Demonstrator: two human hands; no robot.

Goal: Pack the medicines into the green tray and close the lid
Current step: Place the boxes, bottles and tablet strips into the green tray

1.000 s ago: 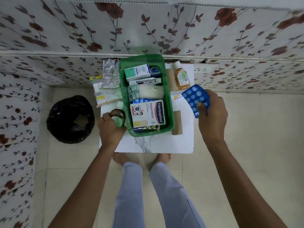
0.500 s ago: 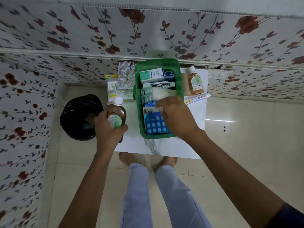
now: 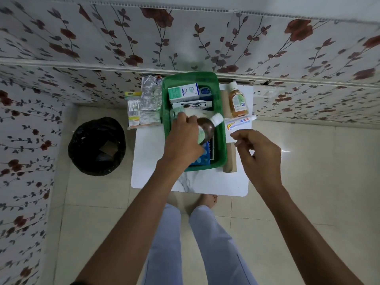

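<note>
I am laying a brown bottle (image 3: 206, 128) into the green tray (image 3: 221, 140).
My left hand (image 3: 182, 138) is gripping it; my right hand (image 3: 260, 153), loosely curled and empty, is hovering near the tube (image 3: 240, 122) I judge next.

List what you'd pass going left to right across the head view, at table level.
Black bin → cotton swab packet → foil strips → green tray → orange bottle

Brown white-capped bottle (image 3: 207, 128) tilted over open green tray (image 3: 221, 140) crowded with medicine boxes (image 3: 184, 95)
</note>
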